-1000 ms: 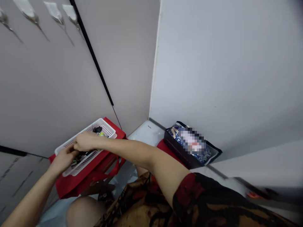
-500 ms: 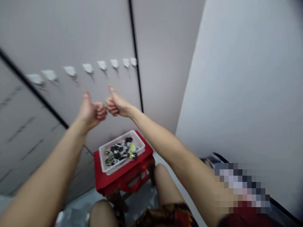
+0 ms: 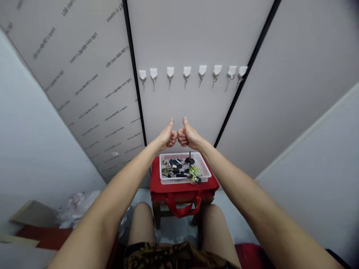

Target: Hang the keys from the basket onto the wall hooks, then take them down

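In the head view my left hand [image 3: 167, 137] and my right hand [image 3: 189, 136] are held out in front of me, knuckles facing and nearly touching. Both have the fingers curled into a fist with the thumb pointing up, and nothing shows in either. Just below them is a white plastic basket [image 3: 206, 175] holding keys and key fobs [image 3: 177, 170], some black, plus a yellow-green piece [image 3: 195, 171]. Above my hands, a row of white adhesive hooks [image 3: 187, 71] with metal prongs is fixed to the wall panel.
The basket rests on a red bag [image 3: 159, 188] with a looped handle, laid over a wooden stool [image 3: 157, 216] between my knees. Dark strips [image 3: 134, 67] divide the wall panels. Clear plastic wrapping [image 3: 80, 207] and boards [image 3: 35, 213] lie at the lower left.
The view has swung left and levelled, so hooks, basket and hands now sit nearer the middle. Both hands keep their thumbs-up fists and appear lower beneath the hooks.
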Motion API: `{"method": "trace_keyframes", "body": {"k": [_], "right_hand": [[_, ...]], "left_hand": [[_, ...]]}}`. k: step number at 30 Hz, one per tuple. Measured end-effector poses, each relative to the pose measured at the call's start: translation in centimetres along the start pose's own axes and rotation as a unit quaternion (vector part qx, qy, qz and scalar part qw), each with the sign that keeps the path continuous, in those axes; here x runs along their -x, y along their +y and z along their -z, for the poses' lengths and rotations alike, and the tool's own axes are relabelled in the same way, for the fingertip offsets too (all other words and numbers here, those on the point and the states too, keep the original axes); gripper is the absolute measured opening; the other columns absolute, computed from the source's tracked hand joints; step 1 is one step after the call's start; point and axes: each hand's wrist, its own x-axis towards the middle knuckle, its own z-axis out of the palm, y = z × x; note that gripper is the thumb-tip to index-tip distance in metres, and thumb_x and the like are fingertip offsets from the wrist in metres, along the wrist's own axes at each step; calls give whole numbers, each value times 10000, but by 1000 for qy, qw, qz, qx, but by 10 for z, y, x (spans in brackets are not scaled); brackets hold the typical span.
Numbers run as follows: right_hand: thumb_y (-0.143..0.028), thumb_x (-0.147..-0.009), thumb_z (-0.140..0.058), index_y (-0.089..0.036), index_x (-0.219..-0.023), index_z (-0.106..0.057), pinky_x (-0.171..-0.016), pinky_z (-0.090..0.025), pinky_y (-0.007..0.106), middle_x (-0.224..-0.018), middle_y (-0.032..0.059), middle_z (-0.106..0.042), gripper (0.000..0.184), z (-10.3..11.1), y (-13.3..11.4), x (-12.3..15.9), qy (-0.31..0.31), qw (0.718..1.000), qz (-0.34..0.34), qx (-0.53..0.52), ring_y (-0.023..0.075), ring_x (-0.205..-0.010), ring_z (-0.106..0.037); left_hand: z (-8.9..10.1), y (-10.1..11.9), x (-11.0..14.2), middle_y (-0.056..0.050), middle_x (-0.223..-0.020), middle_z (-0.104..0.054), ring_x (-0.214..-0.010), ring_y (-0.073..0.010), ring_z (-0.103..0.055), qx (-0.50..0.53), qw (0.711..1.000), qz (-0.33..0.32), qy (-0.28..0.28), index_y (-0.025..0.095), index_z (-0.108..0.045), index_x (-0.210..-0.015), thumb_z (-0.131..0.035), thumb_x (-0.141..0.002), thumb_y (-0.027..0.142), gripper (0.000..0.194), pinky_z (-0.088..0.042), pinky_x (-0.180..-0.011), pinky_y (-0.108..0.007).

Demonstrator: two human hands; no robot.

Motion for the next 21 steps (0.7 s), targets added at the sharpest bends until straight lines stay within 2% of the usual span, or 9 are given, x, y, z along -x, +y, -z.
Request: {"method": "trace_keyframes", "body": {"k": [2,4,7,9,12,15,18,21], "right_hand": [[-615,-642,-33,-179,-435,-204,-320,-157,179,-323,-73,-159,513,-9,28,-8,19,997,-19,67,35,-288,-151],[-579,-665,-171,-167,-425,-275,-340,-190,183,-323,-59,-226,488,-16,56,-15,43,983,-24,178,38,-302,-217],[-431,-653,-394,-132,-476,-456,-414,-269,187,-404,-13,-422,353,-18,88,-25,62,924,-10,377,65,-401,-382],[-307,-639,-447,-140,-631,-561,-507,-321,187,-577,20,-552,202,-17,99,-32,54,880,3,472,101,-554,-483],[-189,-635,-426,-200,-860,-561,-626,-345,213,-826,54,-583,263,-17,106,-40,31,819,-2,572,152,-765,-512],[-123,-628,-400,-165,-854,-575,-629,-355,260,-852,119,-573,289,-18,109,-46,8,771,-41,636,204,-789,-516],[-104,-627,-395,-113,-783,-597,-614,-358,264,-831,162,-570,255,-18,110,-47,4,762,-56,645,214,-764,-524],[-155,-641,-403,-152,-767,-593,-592,-355,228,-823,121,-581,229,-12,106,-45,1,765,-57,642,178,-751,-525]], "left_hand": [[9,-30,-2,8,-316,-351,-299,-58,-314,-56,997,21,48,150,-362,-375,-177,-594,629,558,-219,-355,-192],[20,-62,-2,1,-359,-415,-353,-74,-377,-132,985,27,104,141,-416,-412,-304,-628,528,457,-278,-399,-201],[36,-101,0,-13,-471,-506,-486,-106,-453,-280,947,6,158,135,-506,-499,-452,-606,321,221,-334,-506,-220],[43,-117,2,-38,-611,-557,-611,-136,-486,-372,913,-17,166,143,-560,-609,-461,-595,228,132,-346,-588,-239],[47,-128,3,-74,-788,-550,-748,-165,-481,-461,872,-42,161,152,-564,-779,-412,-619,166,221,-339,-680,-264],[45,-132,2,-89,-839,-518,-808,-174,-460,-510,844,-54,155,144,-548,-836,-375,-637,147,264,-334,-718,-271],[44,-136,1,-85,-841,-501,-844,-174,-438,-525,834,-68,159,142,-540,-841,-363,-643,144,266,-332,-738,-268],[43,-137,2,-75,-833,-498,-850,-168,-430,-515,838,-80,161,145,-536,-835,-368,-641,141,256,-328,-754,-270]]}}
